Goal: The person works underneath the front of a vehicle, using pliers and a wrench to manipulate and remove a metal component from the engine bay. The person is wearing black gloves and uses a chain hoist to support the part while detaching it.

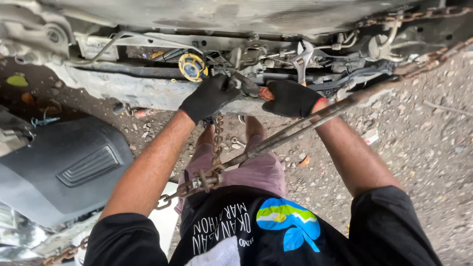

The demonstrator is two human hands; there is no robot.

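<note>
My gloved left hand [209, 97] clenches a metal tool [244, 83] against the car's front frame [133, 91], beside a yellow horn [192, 67]. My gloved right hand [290, 98] grips its orange handle [266, 93]. A rusty chain [209, 177] hangs below.

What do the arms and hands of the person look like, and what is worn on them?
Both hands wear black fabric work gloves, the left hand and the right hand alike; the right glove shows a thin red edge at the wrist. The forearms are bare. Short black sleeves of a printed T-shirt cover the upper arms.
</note>
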